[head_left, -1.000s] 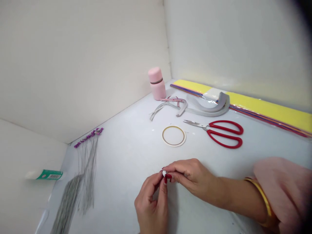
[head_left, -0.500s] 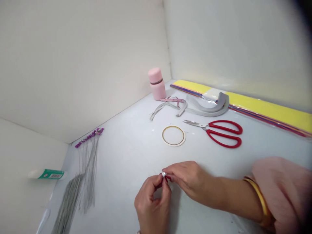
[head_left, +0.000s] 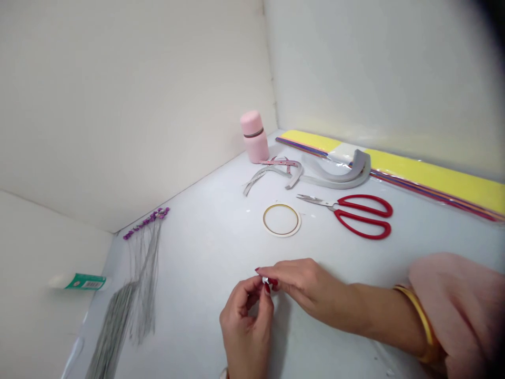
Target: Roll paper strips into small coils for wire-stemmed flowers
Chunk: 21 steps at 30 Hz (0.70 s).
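Low in the middle of the view, both hands meet over a white table (head_left: 197, 252). My left hand (head_left: 246, 326) and my right hand (head_left: 302, 287) pinch the same tiny silvery-white piece (head_left: 265, 280) between their fingertips. It is too small to name. The nails are painted red. A yellow bangle (head_left: 424, 321) and a pink sleeve (head_left: 461, 305) cover my right wrist and forearm. Just beyond the hands lies a thin ring of narrow tape (head_left: 281, 220).
Red-handled scissors (head_left: 357, 216) lie right of the tape ring. Behind them are curled grey paper strips (head_left: 339, 171), a pink bottle (head_left: 253, 137) and a pack of yellow and coloured strips (head_left: 426, 179) along the wall. Thin wires with purple tips (head_left: 138, 273) and a glue tube (head_left: 81, 282) lie left.
The hands have stayed in place, with only small finger movements around the tiny piece. The view has shifted very slightly.
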### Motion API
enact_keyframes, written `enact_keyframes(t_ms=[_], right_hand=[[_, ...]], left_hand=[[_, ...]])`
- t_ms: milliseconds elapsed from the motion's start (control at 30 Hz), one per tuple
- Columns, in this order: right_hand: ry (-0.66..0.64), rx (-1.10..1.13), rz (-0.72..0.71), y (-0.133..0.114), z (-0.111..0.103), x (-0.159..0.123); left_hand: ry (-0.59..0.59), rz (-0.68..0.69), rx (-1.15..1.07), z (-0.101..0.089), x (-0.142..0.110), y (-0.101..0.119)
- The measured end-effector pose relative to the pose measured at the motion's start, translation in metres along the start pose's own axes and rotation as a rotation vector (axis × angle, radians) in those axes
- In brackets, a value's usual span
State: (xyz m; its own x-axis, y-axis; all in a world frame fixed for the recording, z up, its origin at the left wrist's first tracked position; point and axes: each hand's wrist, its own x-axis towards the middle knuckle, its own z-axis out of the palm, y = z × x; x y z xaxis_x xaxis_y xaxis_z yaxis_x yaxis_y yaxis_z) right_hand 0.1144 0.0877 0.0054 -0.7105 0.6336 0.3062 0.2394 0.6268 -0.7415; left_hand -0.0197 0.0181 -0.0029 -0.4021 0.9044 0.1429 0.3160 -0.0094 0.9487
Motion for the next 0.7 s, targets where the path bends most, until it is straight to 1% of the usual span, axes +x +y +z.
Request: enact_keyframes(t_ms=[67,167,333,433,533,633,700], right_hand=[[-0.011,-0.005,-0.016,-0.0001,-0.0012,0.0004],[0.027,0.001,0.017,-0.0009,-0.0022,0.0006],[0.05,0.07,0.085,-0.0015,-0.0026,0.0001],[0.06,0.097,0.098,-0.0013,-0.0024,-0.0004],[0.063,0.103,0.079,-0.0004,-0.0016,-0.0008],[0.061,0.097,0.072,0.0009,-0.0008,-0.0009],[0.068,0.091,0.082,0.0012,-0.0005,-0.0006]], left_hand=[[-0.009,0.005,-0.023,0.0,0.0004,0.0001],[-0.005,0.013,-0.025,-0.0004,0.0001,-0.0012],[0.026,-0.041,-0.004,-0.0014,-0.0011,-0.0019],[0.032,-0.056,-0.028,-0.0009,-0.0016,0.0003],[0.016,-0.035,-0.025,-0.0004,-0.0018,0.0018],[-0.002,0.013,0.038,-0.0013,-0.002,0.001],[0.005,0.044,0.079,-0.0024,-0.0024,0.0]])
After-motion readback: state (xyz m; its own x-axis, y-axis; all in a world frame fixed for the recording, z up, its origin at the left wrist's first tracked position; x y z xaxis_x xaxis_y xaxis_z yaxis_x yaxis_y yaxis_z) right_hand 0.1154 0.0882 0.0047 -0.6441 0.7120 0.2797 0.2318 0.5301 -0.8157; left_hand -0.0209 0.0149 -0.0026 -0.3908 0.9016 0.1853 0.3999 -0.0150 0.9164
